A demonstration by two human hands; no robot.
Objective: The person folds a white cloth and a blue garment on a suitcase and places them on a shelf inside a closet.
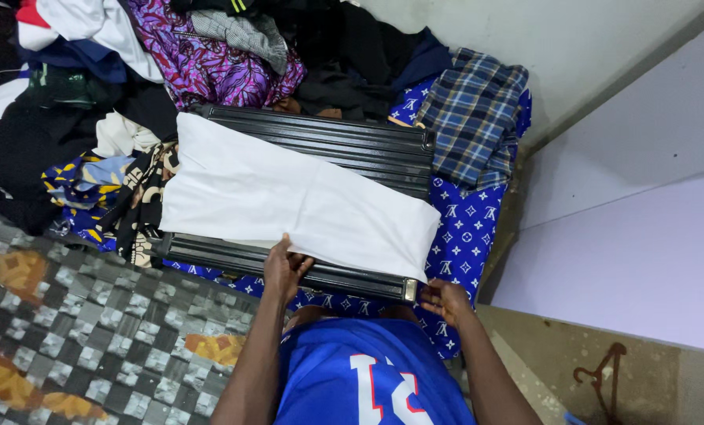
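A white cloth (289,197) is laid folded flat atop the black suitcase (352,145), its near edge pinched by the left hand (285,267), the right hand (445,299) resting open at the suitcase's corner; heaped clothes (202,55) behind the suitcase remain unfolded.

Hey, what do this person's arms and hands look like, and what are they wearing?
Both arms are bare to the hands, with no sleeves reaching the forearms. The left hand and right hand show no gloves, watch or rings that I can make out. The person wears a blue jersey with large white, red-edged markings.
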